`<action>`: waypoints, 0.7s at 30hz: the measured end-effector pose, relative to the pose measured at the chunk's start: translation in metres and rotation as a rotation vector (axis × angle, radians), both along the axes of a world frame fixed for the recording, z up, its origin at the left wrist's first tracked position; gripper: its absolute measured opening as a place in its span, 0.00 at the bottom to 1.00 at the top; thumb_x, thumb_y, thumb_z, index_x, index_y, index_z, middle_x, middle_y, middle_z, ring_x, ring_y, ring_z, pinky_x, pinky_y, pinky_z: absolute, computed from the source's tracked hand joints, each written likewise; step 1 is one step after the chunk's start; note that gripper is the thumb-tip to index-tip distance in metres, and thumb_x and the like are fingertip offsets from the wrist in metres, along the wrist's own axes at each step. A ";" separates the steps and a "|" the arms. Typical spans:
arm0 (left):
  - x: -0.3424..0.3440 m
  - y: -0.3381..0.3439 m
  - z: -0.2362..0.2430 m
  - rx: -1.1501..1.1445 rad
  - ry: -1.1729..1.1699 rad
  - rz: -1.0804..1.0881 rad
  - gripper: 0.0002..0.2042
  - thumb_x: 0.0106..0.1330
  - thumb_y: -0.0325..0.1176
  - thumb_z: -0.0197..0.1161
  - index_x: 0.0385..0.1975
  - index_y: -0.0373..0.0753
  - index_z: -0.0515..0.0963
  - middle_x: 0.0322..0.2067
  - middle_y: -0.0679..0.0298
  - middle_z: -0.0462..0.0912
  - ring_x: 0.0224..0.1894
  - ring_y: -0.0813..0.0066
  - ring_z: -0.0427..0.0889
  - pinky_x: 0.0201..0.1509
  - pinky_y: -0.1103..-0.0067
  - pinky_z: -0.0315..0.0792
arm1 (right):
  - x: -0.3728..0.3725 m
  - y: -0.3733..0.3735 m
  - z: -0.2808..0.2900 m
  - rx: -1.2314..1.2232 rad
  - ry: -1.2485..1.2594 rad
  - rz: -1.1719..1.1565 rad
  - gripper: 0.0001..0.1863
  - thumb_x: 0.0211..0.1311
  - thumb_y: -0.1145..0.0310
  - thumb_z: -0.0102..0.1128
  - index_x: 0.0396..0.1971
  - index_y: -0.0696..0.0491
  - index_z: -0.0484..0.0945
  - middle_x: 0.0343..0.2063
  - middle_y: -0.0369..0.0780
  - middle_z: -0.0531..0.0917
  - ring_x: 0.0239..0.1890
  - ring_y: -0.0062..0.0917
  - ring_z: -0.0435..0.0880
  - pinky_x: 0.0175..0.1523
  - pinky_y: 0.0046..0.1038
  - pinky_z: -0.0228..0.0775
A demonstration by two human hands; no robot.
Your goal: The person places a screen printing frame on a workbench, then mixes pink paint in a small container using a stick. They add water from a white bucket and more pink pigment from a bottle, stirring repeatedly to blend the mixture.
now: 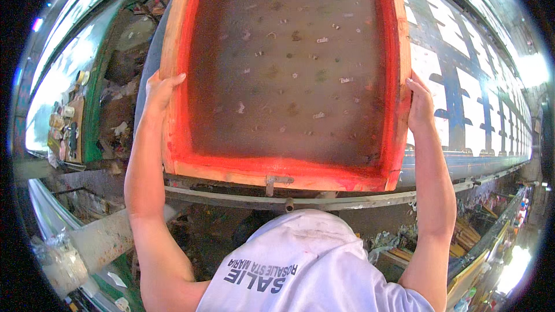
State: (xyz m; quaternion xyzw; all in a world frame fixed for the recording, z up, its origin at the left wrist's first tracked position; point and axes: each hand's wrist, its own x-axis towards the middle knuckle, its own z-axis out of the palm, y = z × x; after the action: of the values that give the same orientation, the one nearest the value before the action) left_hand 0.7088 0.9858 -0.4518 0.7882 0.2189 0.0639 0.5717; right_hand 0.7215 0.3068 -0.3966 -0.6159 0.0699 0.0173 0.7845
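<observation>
A large wooden screen-printing frame (289, 69) lies before me, its dark mesh dotted with small motifs and bordered by a red band. My left hand (160, 91) grips the frame's left side bar, thumb over the top edge. On the opposite bar, my right hand (420, 99) holds the frame, with part of its fingers hidden behind the wood. A small metal bracket (278, 182) is fixed to the near bar, in the middle.
To the right a long printing table (491, 112) carries rows of white cut fabric pieces (467, 95). A metal rail (358, 202) runs along its near edge. At left, several jars (58, 120) stand on a board beside a green-edged table (95, 110). Wooden frames (468, 234) lean at lower right.
</observation>
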 end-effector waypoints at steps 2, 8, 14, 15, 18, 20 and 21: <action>-0.011 -0.008 -0.009 -0.048 0.029 -0.006 0.28 0.67 0.25 0.81 0.69 0.31 0.84 0.58 0.55 0.94 0.59 0.61 0.93 0.69 0.62 0.85 | -0.002 0.001 -0.008 -0.050 0.045 -0.031 0.33 0.78 0.71 0.58 0.81 0.62 0.75 0.69 0.46 0.88 0.70 0.33 0.87 0.79 0.38 0.74; -0.028 -0.017 -0.023 -0.100 0.002 0.000 0.28 0.68 0.26 0.82 0.68 0.31 0.85 0.60 0.56 0.94 0.60 0.64 0.92 0.71 0.66 0.82 | -0.007 -0.001 -0.030 -0.243 0.105 -0.046 0.35 0.78 0.72 0.64 0.82 0.62 0.74 0.69 0.45 0.88 0.69 0.30 0.87 0.78 0.36 0.73; -0.040 -0.021 -0.020 -0.037 0.032 0.017 0.27 0.68 0.26 0.83 0.67 0.31 0.86 0.59 0.57 0.94 0.58 0.67 0.92 0.70 0.69 0.81 | -0.013 -0.002 -0.045 -0.357 -0.006 -0.007 0.38 0.72 0.79 0.70 0.82 0.60 0.74 0.66 0.44 0.89 0.65 0.28 0.89 0.74 0.34 0.78; -0.043 -0.024 -0.021 -0.026 0.056 0.028 0.26 0.68 0.25 0.83 0.66 0.31 0.86 0.59 0.58 0.94 0.58 0.67 0.92 0.70 0.69 0.81 | -0.013 -0.003 -0.047 -0.401 0.017 -0.013 0.39 0.70 0.79 0.70 0.82 0.59 0.74 0.65 0.43 0.90 0.63 0.28 0.89 0.73 0.33 0.79; -0.049 -0.031 -0.025 0.090 0.119 0.029 0.25 0.68 0.25 0.82 0.66 0.31 0.86 0.58 0.58 0.94 0.57 0.67 0.92 0.69 0.69 0.81 | -0.017 -0.007 -0.054 -0.494 0.035 -0.025 0.42 0.64 0.82 0.73 0.81 0.58 0.76 0.63 0.42 0.91 0.60 0.27 0.91 0.70 0.32 0.80; -0.052 -0.034 -0.027 0.011 0.084 0.025 0.25 0.68 0.25 0.82 0.65 0.31 0.87 0.57 0.58 0.95 0.56 0.67 0.92 0.68 0.70 0.82 | -0.018 -0.011 -0.059 -0.509 0.032 -0.028 0.44 0.60 0.82 0.74 0.81 0.58 0.77 0.62 0.43 0.91 0.59 0.27 0.91 0.68 0.30 0.82; -0.053 -0.035 -0.028 -0.013 0.090 0.042 0.25 0.68 0.25 0.82 0.65 0.32 0.87 0.57 0.59 0.95 0.56 0.67 0.93 0.68 0.70 0.82 | -0.019 -0.012 -0.061 -0.533 0.052 -0.036 0.44 0.59 0.81 0.74 0.80 0.58 0.78 0.62 0.43 0.92 0.58 0.27 0.91 0.68 0.30 0.82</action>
State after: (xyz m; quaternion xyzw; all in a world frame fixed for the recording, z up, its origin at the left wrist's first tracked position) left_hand 0.6560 0.9512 -0.4799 0.7817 0.2612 0.0389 0.5649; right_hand 0.7027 0.2948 -0.4573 -0.7987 0.1032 0.0003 0.5928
